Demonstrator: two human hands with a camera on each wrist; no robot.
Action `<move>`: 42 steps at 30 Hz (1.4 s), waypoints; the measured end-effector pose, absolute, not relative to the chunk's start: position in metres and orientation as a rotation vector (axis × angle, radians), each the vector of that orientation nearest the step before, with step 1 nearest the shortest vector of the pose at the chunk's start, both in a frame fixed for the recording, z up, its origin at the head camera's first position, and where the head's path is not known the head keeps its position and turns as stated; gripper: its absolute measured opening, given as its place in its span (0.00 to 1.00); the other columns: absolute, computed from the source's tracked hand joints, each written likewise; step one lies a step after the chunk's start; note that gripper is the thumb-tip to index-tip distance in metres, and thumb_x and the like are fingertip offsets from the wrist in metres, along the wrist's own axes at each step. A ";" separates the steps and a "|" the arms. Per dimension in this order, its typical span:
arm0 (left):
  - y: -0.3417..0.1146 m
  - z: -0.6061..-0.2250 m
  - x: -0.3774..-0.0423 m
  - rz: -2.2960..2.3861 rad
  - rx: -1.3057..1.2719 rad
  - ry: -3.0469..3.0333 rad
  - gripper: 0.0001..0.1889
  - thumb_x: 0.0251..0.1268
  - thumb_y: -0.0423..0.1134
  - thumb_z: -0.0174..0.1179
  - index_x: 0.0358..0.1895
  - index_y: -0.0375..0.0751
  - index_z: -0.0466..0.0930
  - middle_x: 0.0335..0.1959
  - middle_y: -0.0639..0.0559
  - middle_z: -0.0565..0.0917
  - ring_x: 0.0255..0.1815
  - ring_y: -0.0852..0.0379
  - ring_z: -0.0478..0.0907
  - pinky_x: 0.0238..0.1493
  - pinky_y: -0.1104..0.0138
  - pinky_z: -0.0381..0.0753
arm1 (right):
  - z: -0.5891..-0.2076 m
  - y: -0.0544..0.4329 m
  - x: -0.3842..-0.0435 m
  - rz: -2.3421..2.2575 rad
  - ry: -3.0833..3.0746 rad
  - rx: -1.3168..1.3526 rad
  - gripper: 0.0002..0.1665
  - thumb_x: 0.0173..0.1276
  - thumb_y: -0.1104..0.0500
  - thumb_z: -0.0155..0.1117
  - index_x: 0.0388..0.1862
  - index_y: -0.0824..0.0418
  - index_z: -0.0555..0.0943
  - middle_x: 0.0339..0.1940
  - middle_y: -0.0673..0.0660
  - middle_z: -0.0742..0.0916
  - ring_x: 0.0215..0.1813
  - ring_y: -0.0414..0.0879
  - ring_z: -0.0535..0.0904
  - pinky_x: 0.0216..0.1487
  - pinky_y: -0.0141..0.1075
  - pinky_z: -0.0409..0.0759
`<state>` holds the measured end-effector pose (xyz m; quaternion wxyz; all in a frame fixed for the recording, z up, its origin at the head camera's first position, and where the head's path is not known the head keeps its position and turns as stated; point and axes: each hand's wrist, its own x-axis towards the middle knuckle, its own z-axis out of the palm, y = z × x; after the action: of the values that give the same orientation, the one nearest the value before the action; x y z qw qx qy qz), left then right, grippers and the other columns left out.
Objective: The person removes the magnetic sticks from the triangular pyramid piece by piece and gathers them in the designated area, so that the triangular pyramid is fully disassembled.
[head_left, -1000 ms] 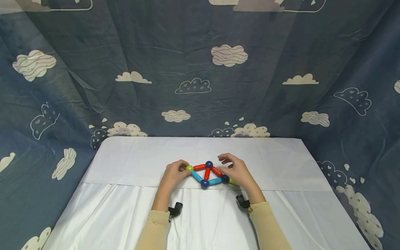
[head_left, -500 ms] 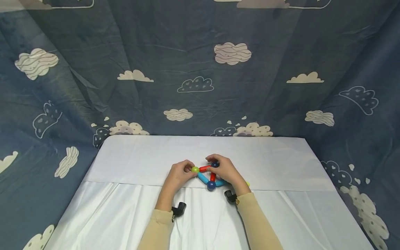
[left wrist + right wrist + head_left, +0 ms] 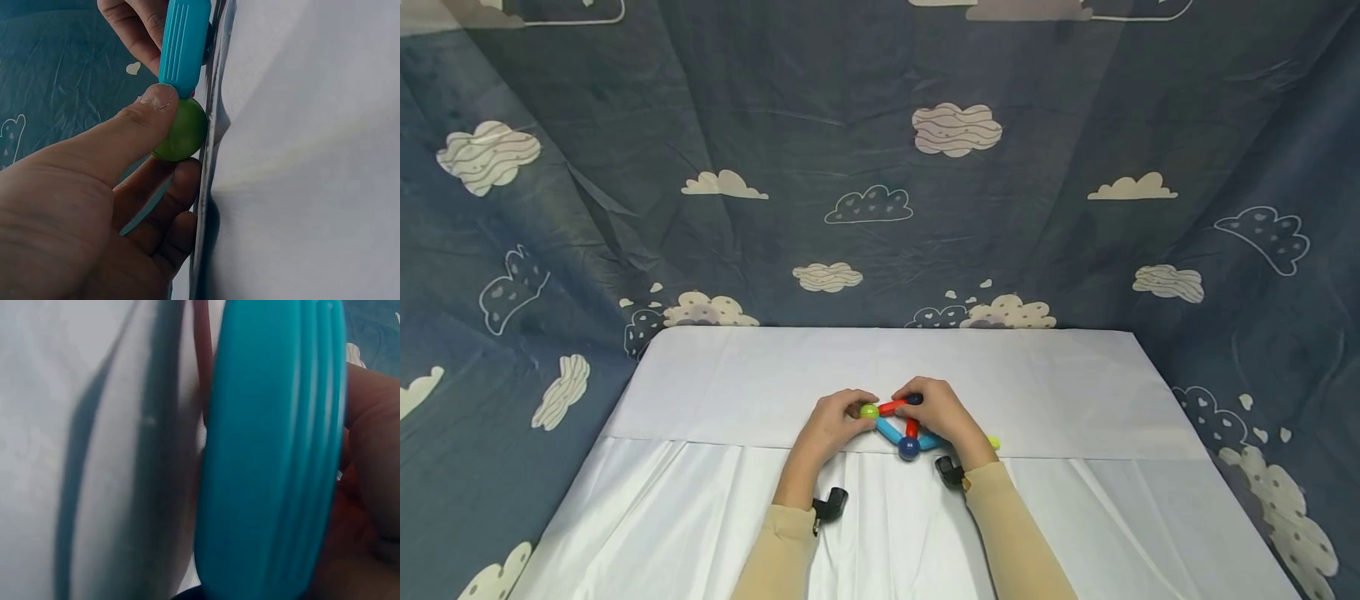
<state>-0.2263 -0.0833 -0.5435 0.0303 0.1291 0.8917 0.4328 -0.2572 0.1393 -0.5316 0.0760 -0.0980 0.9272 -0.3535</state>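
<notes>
A flat construction of magnetic rods and balls lies on the white table. My left hand (image 3: 830,427) pinches its lime-green ball (image 3: 868,412) between thumb and fingers; in the left wrist view, the thumb presses that green ball (image 3: 184,130) beside a light blue rod (image 3: 185,47). With thumb and fingertips, my right hand (image 3: 942,414) holds a red rod (image 3: 888,408) next to a dark blue ball (image 3: 914,400). Nearer me sits another dark blue ball (image 3: 908,449). A ridged light blue rod (image 3: 269,450) fills the right wrist view. The right hand hides the construction's right side.
A yellow-green rod end (image 3: 994,442) shows beyond the right wrist. White cloth covers the table (image 3: 1037,383), with a seam across it. A dark cloud-patterned curtain (image 3: 760,242) surrounds the back and sides. Each wrist wears a black camera (image 3: 831,505).
My right hand has moved left from the construction's right side to the upper red rod and now grips there. The left hand keeps its pinch on the green ball, slightly further right.
</notes>
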 end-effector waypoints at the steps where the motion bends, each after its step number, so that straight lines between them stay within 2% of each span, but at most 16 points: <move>1: -0.083 -0.544 -0.226 1.323 0.414 2.754 0.16 0.67 0.43 0.74 0.56 0.55 0.89 0.45 0.57 0.89 0.42 0.60 0.79 0.48 0.62 0.80 | -0.532 0.139 -0.257 -1.057 2.782 -0.296 0.10 0.69 0.56 0.77 0.49 0.52 0.92 0.53 0.53 0.91 0.54 0.50 0.83 0.67 0.53 0.81; 9: -0.085 -0.544 -0.226 1.293 0.436 2.755 0.13 0.68 0.43 0.74 0.53 0.57 0.90 0.46 0.59 0.88 0.40 0.61 0.77 0.44 0.65 0.78 | -0.532 0.139 -0.257 -1.067 2.777 -0.311 0.10 0.69 0.55 0.77 0.48 0.52 0.92 0.51 0.53 0.92 0.51 0.49 0.83 0.67 0.53 0.81; 18: -0.087 -0.543 -0.224 1.303 0.425 2.737 0.12 0.67 0.42 0.75 0.52 0.55 0.89 0.46 0.58 0.88 0.42 0.60 0.79 0.46 0.64 0.79 | -0.533 0.140 -0.258 -1.064 2.803 -0.287 0.11 0.68 0.55 0.78 0.48 0.53 0.92 0.51 0.54 0.92 0.51 0.49 0.83 0.65 0.52 0.83; 25: -0.088 -0.544 -0.224 1.292 0.421 2.750 0.12 0.67 0.43 0.74 0.52 0.55 0.89 0.42 0.58 0.86 0.40 0.61 0.77 0.43 0.65 0.77 | -0.533 0.143 -0.264 -1.059 2.811 -0.279 0.11 0.68 0.56 0.78 0.49 0.54 0.92 0.53 0.55 0.91 0.52 0.50 0.83 0.64 0.50 0.83; 31: -0.087 -0.544 -0.225 1.287 0.392 2.734 0.12 0.67 0.43 0.74 0.51 0.55 0.88 0.40 0.58 0.84 0.41 0.60 0.77 0.47 0.62 0.78 | -0.533 0.148 -0.272 -1.029 2.816 -0.247 0.13 0.68 0.55 0.78 0.50 0.55 0.92 0.54 0.57 0.91 0.50 0.50 0.82 0.62 0.49 0.84; 33: -0.086 -0.544 -0.225 1.285 0.387 2.730 0.12 0.66 0.44 0.74 0.51 0.55 0.88 0.39 0.58 0.84 0.41 0.59 0.76 0.47 0.62 0.77 | -0.532 0.150 -0.274 -1.017 2.814 -0.241 0.14 0.68 0.55 0.78 0.51 0.55 0.92 0.55 0.57 0.91 0.52 0.51 0.82 0.64 0.50 0.84; 38: -0.081 -0.544 -0.224 1.257 0.400 2.739 0.11 0.66 0.44 0.74 0.50 0.55 0.87 0.38 0.57 0.83 0.39 0.59 0.76 0.46 0.62 0.77 | -0.526 0.155 -0.273 -0.999 2.836 -0.275 0.17 0.69 0.55 0.77 0.55 0.56 0.90 0.59 0.57 0.90 0.62 0.55 0.82 0.73 0.56 0.77; 42: -0.078 -0.544 -0.223 1.234 0.390 2.762 0.11 0.65 0.45 0.74 0.49 0.54 0.86 0.36 0.57 0.81 0.38 0.58 0.74 0.42 0.63 0.75 | -0.513 0.159 -0.265 -1.062 2.901 -0.309 0.19 0.69 0.54 0.77 0.57 0.57 0.89 0.61 0.57 0.89 0.70 0.59 0.81 0.75 0.59 0.74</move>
<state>-0.2234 -0.0782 -0.5439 0.0456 0.1279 0.9045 0.4042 -0.2647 0.1589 -0.5134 0.0184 -0.0996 0.9343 -0.3419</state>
